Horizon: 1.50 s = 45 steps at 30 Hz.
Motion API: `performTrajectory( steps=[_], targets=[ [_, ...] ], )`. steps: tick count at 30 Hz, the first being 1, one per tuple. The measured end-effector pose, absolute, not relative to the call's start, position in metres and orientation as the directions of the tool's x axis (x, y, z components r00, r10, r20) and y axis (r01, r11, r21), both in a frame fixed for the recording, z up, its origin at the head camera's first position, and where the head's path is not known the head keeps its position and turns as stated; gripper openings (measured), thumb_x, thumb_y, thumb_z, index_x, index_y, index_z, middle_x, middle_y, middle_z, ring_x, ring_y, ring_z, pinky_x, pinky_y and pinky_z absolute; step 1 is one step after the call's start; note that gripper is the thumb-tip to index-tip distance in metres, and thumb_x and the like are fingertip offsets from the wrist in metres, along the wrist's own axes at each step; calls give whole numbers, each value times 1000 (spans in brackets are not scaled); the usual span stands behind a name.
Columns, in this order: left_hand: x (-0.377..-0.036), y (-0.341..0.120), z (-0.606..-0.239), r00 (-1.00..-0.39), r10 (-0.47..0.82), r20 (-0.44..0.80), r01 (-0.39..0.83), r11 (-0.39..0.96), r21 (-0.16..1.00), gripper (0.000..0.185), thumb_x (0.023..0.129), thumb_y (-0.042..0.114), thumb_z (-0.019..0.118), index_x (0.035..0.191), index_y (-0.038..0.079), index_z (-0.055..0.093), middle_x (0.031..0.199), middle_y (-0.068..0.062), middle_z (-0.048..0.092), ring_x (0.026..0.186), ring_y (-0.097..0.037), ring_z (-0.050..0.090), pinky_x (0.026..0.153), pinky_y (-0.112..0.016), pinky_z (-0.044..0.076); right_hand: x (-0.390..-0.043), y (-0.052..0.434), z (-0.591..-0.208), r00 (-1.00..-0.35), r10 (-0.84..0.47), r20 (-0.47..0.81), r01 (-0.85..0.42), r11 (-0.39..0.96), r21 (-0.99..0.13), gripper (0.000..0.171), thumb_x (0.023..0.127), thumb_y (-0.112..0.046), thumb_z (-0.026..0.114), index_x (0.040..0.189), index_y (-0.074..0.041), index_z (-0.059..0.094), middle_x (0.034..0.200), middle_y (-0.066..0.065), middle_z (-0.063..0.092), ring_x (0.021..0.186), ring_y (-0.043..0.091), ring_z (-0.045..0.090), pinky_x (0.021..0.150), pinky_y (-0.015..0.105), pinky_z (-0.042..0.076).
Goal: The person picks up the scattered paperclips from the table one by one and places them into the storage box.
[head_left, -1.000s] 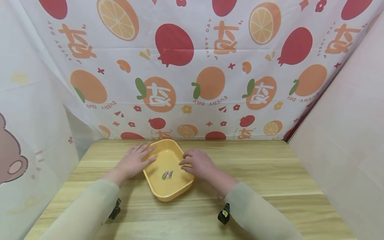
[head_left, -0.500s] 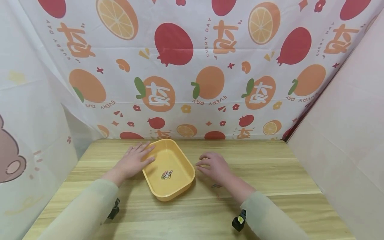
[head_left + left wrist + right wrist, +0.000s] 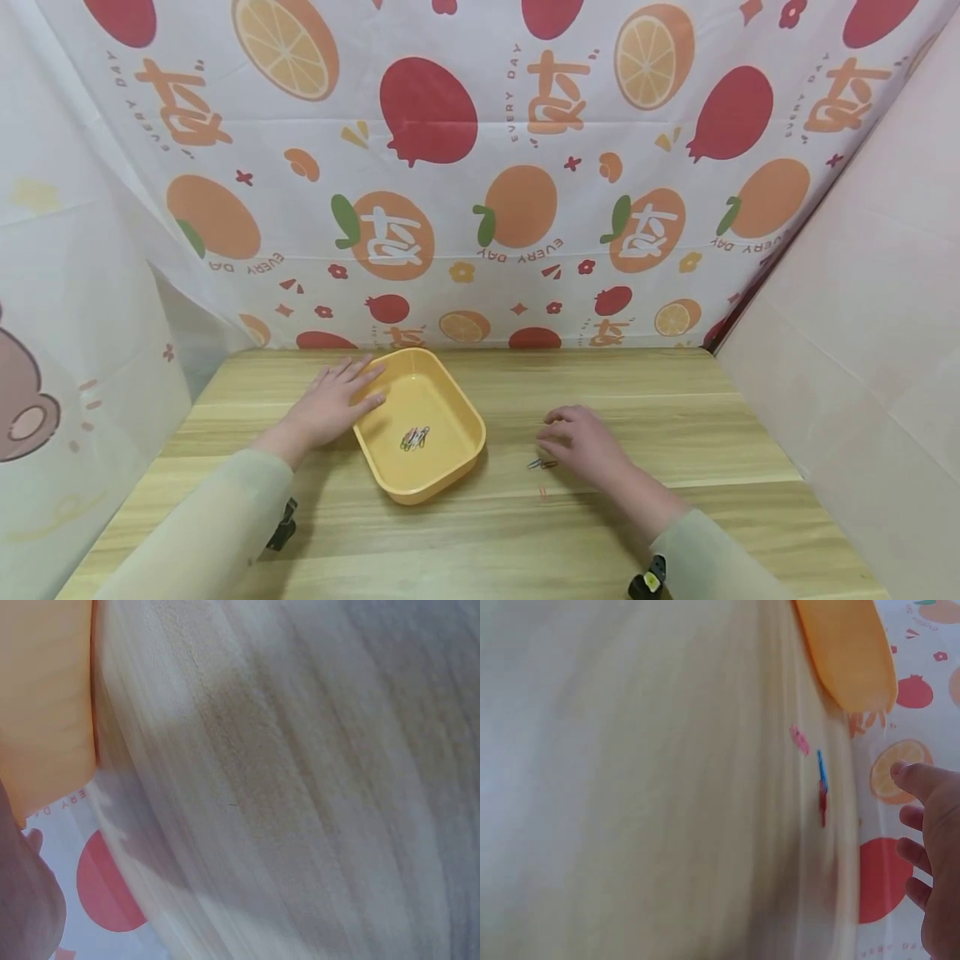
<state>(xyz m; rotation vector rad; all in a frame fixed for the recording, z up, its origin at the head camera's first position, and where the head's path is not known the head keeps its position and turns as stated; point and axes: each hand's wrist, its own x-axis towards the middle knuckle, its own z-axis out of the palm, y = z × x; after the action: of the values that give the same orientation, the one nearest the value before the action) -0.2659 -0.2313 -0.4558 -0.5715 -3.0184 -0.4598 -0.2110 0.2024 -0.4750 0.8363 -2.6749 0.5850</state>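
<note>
A yellow tray (image 3: 375,467) with raised walls stands on the table, and a small heap of several paper clips (image 3: 414,438) lies on its floor. My left hand (image 3: 330,406) rests on the tray's left rim with fingers spread and straight. To the right of the tray, my right hand (image 3: 581,442) hovers with bent fingers apart from the thumb and nothing between them. Loose on the table near it lie a pink paper clip (image 3: 800,739), a blue paper clip (image 3: 822,769) and a red one (image 3: 823,802), the latter two end to end in the right wrist view.
The wood-grain table (image 3: 480,550) ends at a fruit-printed cloth (image 3: 480,283) hanging behind it. Pale cloth walls (image 3: 840,350) close off the left and right sides. Black wrist straps (image 3: 283,527) show at both sleeves.
My right hand has moved from over the tray's right rim out to the right, beside the loose paper clips, which now show more fully. My left hand stays on the tray.
</note>
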Motion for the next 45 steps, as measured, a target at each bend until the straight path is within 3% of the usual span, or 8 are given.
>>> performTrajectory(
  steps=[17, 45],
  targets=[
    [-266, -232, -459, -928, 357, 108, 373, 885, 279, 65, 101, 54, 46, 155, 19, 35, 163, -13, 21, 147, -47, 13, 116, -67, 5, -195, 224, -497, -774, -569, 276, -622, 765, -167, 12, 86, -31, 78, 97, -28, 80, 111, -3, 69, 108, 19, 60, 98, 47, 44],
    [-264, -232, -458, -925, 357, 128, 379, 874, 305, 63, 101, 51, 47, 155, 20, 36, 163, -14, 21, 146, -49, 14, 116, -66, 2, -206, 220, -499, -798, -554, 236, -595, 787, -163, 5, 88, -27, 76, 91, -26, 79, 109, -6, 69, 107, 19, 61, 99, 46, 45]
  ],
)
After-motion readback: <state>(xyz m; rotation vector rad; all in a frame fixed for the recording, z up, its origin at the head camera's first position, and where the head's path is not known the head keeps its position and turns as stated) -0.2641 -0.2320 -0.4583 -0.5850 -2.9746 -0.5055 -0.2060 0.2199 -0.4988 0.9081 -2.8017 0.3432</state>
